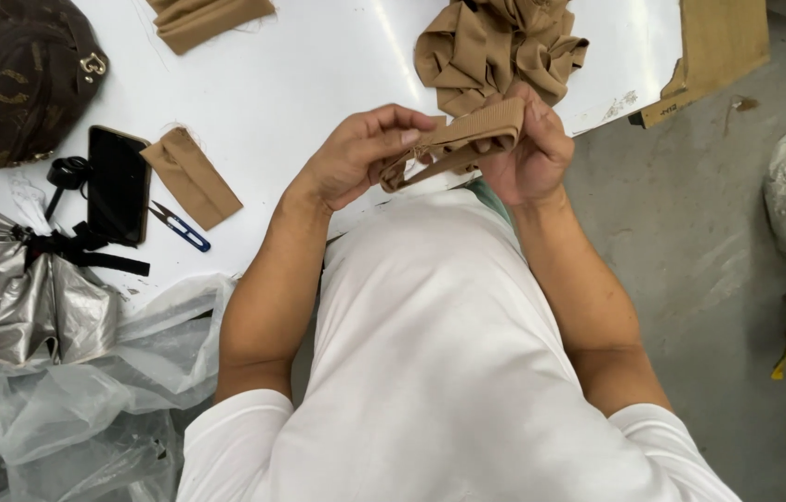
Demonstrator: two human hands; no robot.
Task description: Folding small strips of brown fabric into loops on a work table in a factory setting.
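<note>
head view: white table (pixel 318 84) bears a heap of tan fabric pieces (pixel 497 48), seemingly unhandled; two flat pieces lie apart; left hand (pixel 356 153) and right hand (pixel 530 149) pinch one ribbed tan band (pixel 463 139) above the table edge; small blue snips (pixel 179 226) lie untouched.

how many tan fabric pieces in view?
4 visible: a folded strip held between left hand and right hand; a bunched pile beyond them, possibly several pieces; one at the table's top edge; one beside the phone.
</note>
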